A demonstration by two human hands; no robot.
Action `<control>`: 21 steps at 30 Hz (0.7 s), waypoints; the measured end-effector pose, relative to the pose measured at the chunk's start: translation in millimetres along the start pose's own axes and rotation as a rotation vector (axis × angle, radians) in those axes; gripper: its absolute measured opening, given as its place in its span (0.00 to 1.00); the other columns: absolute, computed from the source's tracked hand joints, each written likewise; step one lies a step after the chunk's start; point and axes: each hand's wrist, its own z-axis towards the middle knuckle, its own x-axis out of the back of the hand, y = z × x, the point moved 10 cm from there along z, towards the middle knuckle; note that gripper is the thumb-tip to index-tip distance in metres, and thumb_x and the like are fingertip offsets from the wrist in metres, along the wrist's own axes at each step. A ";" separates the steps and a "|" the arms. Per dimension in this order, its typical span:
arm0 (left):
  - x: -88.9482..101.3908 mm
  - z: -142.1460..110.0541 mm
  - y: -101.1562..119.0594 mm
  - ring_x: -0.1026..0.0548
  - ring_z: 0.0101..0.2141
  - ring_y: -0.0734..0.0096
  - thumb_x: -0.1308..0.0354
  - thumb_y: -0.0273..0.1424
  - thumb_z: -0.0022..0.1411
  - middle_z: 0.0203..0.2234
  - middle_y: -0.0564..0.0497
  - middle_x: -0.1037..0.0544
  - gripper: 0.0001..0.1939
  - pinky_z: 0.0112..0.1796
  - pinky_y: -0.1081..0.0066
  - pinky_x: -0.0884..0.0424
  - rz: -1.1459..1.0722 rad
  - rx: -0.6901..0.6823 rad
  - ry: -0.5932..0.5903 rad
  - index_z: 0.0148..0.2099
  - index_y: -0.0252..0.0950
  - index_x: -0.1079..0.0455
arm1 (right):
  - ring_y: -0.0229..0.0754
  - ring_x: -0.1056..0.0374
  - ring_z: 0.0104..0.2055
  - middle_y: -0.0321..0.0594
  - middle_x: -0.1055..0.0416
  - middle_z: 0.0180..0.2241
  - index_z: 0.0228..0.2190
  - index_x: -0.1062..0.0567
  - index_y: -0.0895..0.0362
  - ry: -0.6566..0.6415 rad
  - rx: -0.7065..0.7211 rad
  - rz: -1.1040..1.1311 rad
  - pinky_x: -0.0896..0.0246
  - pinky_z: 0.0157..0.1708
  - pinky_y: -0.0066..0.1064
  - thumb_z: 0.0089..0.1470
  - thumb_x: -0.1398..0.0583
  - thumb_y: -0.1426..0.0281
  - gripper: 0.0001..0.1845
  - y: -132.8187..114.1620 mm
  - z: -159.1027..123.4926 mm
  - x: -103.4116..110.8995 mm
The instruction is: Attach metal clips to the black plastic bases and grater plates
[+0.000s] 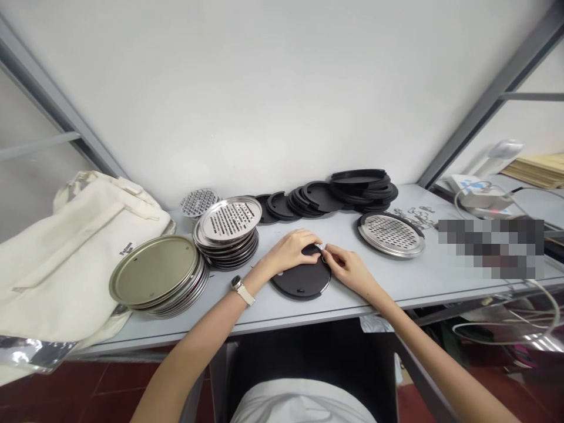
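Holding black disc (304, 279); bag (88, 235) leftward

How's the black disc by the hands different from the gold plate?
The black disc is dark; the gold plate is paler and greenish. The left hand is over the black disc, while no hand touches the gold plate. The gold plate tops a stack; the black disc lies on the table. Both are round.
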 end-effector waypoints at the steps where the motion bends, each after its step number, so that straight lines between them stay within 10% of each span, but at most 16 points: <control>1: 0.6 0.0 0.6 0.30 0.44 0.63 0.43 0.28 0.58 0.40 0.48 0.26 0.09 0.48 0.67 0.36 0.012 -0.004 0.003 0.43 0.35 0.31 | 0.34 0.49 0.21 0.29 0.47 0.18 0.23 0.41 0.55 0.004 0.001 -0.003 0.53 0.23 0.26 0.61 0.51 0.62 0.16 -0.3 0.0 0.3; 21: -7.4 4.5 0.0 0.31 0.41 0.65 0.44 0.26 0.58 0.34 0.50 0.26 0.04 0.47 0.67 0.38 -0.064 -0.045 -0.054 0.38 0.35 0.31 | 0.34 0.50 0.20 0.29 0.48 0.18 0.23 0.41 0.55 0.038 -0.006 -0.050 0.54 0.22 0.26 0.60 0.50 0.65 0.15 -2.2 -1.0 3.8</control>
